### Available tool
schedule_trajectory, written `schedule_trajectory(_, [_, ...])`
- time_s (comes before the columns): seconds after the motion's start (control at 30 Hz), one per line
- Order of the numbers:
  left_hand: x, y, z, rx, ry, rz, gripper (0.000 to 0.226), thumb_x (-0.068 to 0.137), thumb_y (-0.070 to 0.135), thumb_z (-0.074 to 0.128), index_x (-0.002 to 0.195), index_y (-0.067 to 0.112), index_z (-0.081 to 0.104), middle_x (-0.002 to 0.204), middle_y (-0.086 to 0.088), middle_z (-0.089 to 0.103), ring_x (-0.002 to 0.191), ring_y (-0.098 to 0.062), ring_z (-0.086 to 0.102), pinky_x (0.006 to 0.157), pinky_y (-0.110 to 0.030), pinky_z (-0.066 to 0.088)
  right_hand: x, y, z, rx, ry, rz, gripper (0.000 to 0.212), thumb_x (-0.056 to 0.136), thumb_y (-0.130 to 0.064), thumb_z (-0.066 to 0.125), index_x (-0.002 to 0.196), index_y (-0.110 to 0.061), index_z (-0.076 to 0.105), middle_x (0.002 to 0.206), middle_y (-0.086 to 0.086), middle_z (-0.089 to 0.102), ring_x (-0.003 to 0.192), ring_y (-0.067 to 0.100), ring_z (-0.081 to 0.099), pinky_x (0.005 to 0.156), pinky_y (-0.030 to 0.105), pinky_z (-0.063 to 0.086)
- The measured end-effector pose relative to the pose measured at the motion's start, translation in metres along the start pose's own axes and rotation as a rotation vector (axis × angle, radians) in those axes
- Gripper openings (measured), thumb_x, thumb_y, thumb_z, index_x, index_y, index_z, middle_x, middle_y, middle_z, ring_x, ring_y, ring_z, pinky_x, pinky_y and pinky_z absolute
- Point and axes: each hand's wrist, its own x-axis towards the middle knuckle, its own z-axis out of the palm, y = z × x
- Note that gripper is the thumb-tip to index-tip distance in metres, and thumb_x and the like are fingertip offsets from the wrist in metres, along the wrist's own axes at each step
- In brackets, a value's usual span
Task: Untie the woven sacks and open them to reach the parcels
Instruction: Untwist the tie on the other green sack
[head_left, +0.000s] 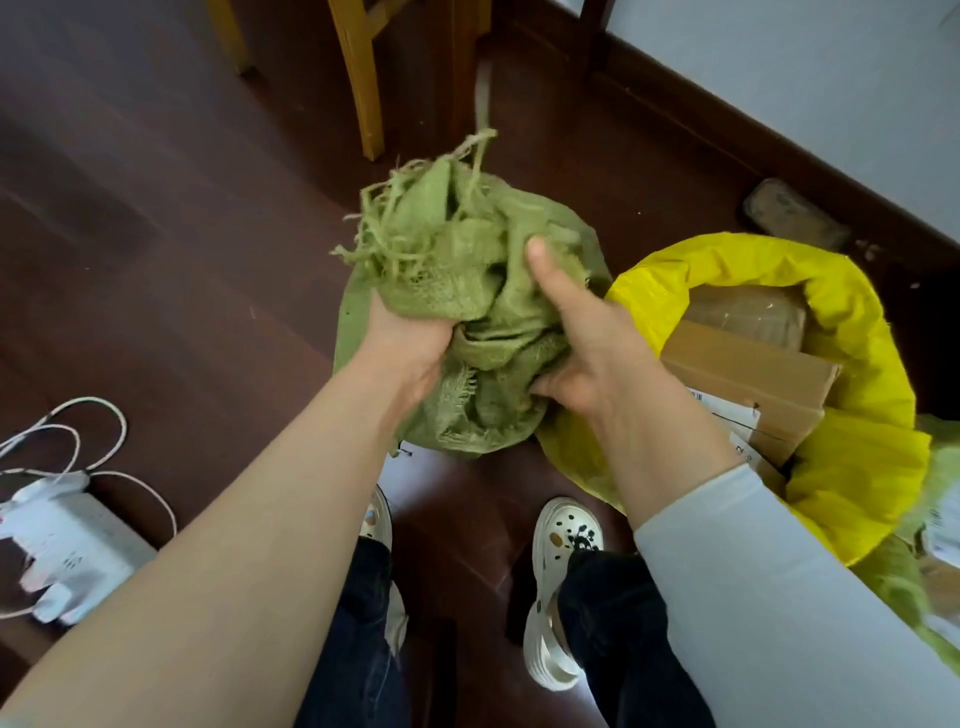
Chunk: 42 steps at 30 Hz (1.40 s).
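Currently, yellow sack (857, 467) stands open, parcels (748, 379) showing; left hand (410, 353) and right hand (587, 353) grip bunched neck of green sack (467, 244), not yet opened.

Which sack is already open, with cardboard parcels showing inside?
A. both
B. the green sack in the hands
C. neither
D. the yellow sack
D: the yellow sack gapes with a cardboard box inside; the left hand and right hand grip the green sack, its top bunched shut.

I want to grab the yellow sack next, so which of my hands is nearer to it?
Right. The right hand grips the green sack right beside the yellow sack; the left hand grips the green sack on its far side, farther off.
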Motion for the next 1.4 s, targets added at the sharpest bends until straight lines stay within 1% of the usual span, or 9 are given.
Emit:
schedule_trajectory(0.2, [-0.010, 0.026, -0.024, 0.480, -0.305, -0.132, 0.045, 0.043, 0.033, 0.064, 0.088, 0.028, 0.063, 0.110, -0.003, 0.062, 0.107, -0.025, 0.058, 0.093, -0.042, 0.048, 0.014, 0.002, -0.006, 0.274, 0.081, -0.243, 0.036, 0.075, 0.026, 0.038, 0.081, -0.002, 0.059, 0.079, 0.012, 0.066, 0.075, 0.026, 0.066, 0.076, 0.043, 0.056])
schedule_trajectory(0.33, [0.001, 0.053, -0.049, 0.202, 0.189, 0.072, 0.024, 0.063, 0.039, 0.055, 0.080, 0.024, 0.064, 0.077, 0.011, 0.062, 0.072, -0.007, 0.055, 0.062, -0.026, 0.042, 0.016, 0.001, -0.006, 0.259, 0.142, -0.337, 0.040, 0.072, 0.030, 0.034, 0.075, -0.004, 0.055, 0.068, 0.006, 0.060, 0.058, 0.017, 0.062, 0.053, 0.024, 0.054])
schedule_trajectory(0.43, [0.007, 0.063, -0.054, 0.134, 0.612, 0.510, 0.023, 0.076, 0.037, 0.056, 0.088, 0.021, 0.066, 0.087, 0.008, 0.064, 0.074, 0.004, 0.056, 0.074, -0.018, 0.046, 0.014, 0.007, 0.001, 0.149, 0.127, -0.344, 0.042, 0.069, 0.031, 0.038, 0.072, -0.007, 0.055, 0.066, 0.007, 0.060, 0.055, 0.017, 0.061, 0.053, 0.026, 0.053])
schedule_trajectory(0.53, [-0.004, 0.053, -0.028, 0.745, 0.304, 0.699, 0.026, 0.084, 0.045, 0.059, 0.079, 0.021, 0.070, 0.078, 0.009, 0.062, 0.083, -0.009, 0.061, 0.077, -0.028, 0.047, 0.013, 0.010, 0.003, 0.045, 0.093, -0.350, 0.045, 0.066, 0.031, 0.043, 0.070, -0.010, 0.057, 0.064, 0.006, 0.062, 0.060, 0.021, 0.060, 0.059, 0.030, 0.053])
schedule_trajectory(0.67, [-0.001, 0.024, -0.012, 1.203, -0.018, -0.069, 0.054, 0.072, 0.044, 0.074, 0.112, 0.011, 0.058, 0.107, -0.005, 0.061, 0.101, -0.028, 0.057, 0.088, -0.033, 0.046, 0.010, 0.006, 0.001, 0.049, 0.053, -0.333, 0.042, 0.066, 0.030, 0.048, 0.073, -0.009, 0.060, 0.066, 0.007, 0.066, 0.063, 0.022, 0.064, 0.060, 0.031, 0.057])
schedule_trajectory(0.83, [-0.011, 0.008, -0.003, 0.391, -0.147, -0.422, 0.039, 0.083, 0.010, 0.066, 0.118, -0.002, 0.056, 0.081, -0.007, 0.067, 0.074, -0.020, 0.067, 0.072, -0.031, 0.057, 0.003, -0.010, -0.006, 0.167, 0.068, -0.248, 0.040, 0.070, 0.023, 0.053, 0.101, 0.000, 0.059, 0.086, 0.017, 0.066, 0.079, 0.031, 0.066, 0.073, 0.042, 0.057])
schedule_trajectory(1.17, [0.001, -0.005, -0.005, 0.838, 0.140, 0.260, 0.043, 0.076, -0.008, 0.051, 0.109, 0.017, 0.065, 0.096, 0.006, 0.064, 0.093, -0.014, 0.058, 0.079, -0.021, 0.043, -0.024, -0.026, -0.023, -1.360, 0.667, -0.729, 0.046, 0.069, -0.002, 0.064, 0.105, -0.028, 0.052, 0.125, 0.002, 0.043, 0.122, 0.029, 0.037, 0.107, 0.043, 0.023])
schedule_trajectory(1.27, [0.004, -0.003, -0.008, 0.901, 0.182, 0.374, 0.045, 0.074, -0.008, 0.049, 0.110, 0.013, 0.065, 0.104, -0.007, 0.066, 0.100, -0.024, 0.057, 0.080, -0.023, 0.040, -0.016, -0.021, -0.015, -1.213, 0.470, -0.926, 0.035, 0.075, -0.003, 0.062, 0.103, -0.024, 0.060, 0.123, 0.003, 0.049, 0.119, 0.026, 0.044, 0.106, 0.035, 0.029])
schedule_trajectory(1.4, [0.002, -0.002, -0.005, 0.855, 0.199, 0.406, 0.042, 0.074, -0.009, 0.052, 0.110, 0.010, 0.065, 0.106, -0.012, 0.061, 0.096, -0.018, 0.054, 0.075, -0.012, 0.033, 0.005, 0.005, -0.003, -0.778, 0.042, -0.388, 0.053, 0.075, -0.028, 0.075, 0.122, -0.010, 0.057, 0.121, 0.008, 0.063, 0.111, 0.022, 0.060, 0.100, 0.040, 0.047])
